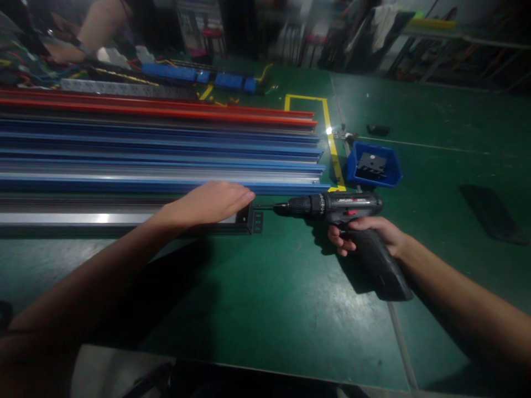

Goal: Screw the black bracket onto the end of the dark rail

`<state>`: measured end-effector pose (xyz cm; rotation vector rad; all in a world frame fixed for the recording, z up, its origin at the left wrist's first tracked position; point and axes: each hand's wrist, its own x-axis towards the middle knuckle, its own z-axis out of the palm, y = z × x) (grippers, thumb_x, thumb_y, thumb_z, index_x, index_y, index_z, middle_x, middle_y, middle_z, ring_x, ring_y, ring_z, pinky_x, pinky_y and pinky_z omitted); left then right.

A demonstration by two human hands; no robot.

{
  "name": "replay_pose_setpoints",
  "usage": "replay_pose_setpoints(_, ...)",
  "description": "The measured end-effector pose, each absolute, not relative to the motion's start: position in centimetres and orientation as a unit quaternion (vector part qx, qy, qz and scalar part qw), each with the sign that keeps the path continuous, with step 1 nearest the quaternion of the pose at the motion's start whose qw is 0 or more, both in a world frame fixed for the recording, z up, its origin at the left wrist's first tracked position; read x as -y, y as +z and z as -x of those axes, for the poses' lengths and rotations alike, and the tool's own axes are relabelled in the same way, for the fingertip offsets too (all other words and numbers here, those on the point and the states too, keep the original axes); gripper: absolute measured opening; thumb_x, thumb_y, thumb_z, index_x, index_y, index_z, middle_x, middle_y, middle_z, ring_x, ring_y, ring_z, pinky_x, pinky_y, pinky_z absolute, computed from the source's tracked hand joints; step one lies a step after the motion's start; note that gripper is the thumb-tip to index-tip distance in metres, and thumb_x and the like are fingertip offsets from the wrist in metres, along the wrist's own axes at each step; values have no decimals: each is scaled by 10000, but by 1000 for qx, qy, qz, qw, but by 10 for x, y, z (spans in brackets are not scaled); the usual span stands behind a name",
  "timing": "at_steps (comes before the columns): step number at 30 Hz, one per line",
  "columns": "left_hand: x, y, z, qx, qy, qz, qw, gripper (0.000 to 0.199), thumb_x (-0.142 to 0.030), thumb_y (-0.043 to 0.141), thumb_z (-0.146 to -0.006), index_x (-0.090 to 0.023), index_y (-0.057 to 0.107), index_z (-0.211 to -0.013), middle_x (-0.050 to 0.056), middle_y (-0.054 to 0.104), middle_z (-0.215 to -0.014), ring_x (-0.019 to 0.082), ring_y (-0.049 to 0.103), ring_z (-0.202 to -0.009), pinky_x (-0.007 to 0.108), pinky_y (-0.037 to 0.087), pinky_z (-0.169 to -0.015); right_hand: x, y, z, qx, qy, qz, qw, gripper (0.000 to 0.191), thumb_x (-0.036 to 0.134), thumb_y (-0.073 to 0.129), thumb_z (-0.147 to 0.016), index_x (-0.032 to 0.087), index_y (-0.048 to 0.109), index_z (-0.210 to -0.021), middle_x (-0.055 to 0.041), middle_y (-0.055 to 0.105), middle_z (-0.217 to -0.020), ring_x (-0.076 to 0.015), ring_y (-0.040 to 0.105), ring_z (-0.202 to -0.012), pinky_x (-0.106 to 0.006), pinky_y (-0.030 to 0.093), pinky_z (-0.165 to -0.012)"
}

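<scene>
My right hand (365, 235) is wrapped around the grip of a black cordless drill (352, 204), which lies level and points left. Its long thin bit (265, 207) meets the end of a black metal profile (83, 218) with a silver inner face. A dark end cap with a slotted tab (257, 222) sits on that end. My left hand (211, 202) is laid over the profile just behind the cap, holding it down, its fingers together over the far side. Where the bit touches is too small to make out.
Blue profiles (166, 160) and red profiles (166, 105) lie parallel beyond. A blue bin (396, 166) holds dark plates. Yellow tape (307, 97) marks the green table (290, 309). A dark flat object (492, 213) lies right. Another person's arm (102, 27) reaches over wires.
</scene>
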<state>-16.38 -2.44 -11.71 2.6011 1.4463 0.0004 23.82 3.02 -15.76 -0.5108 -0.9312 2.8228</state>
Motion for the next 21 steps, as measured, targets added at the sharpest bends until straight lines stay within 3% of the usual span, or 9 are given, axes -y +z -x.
replay_pose_setpoints(21,26,-115,162,-488,1,-869,80,536,-450,251,-1113,-192,719,-1071,77,762,-1036,216,695,-888,331,504,-814,-29,-156,-238,294,937,177,70,277,231,642,-964,18,676,-1137,-138,710,-1015,-154,701,-815,-337,603,-893)
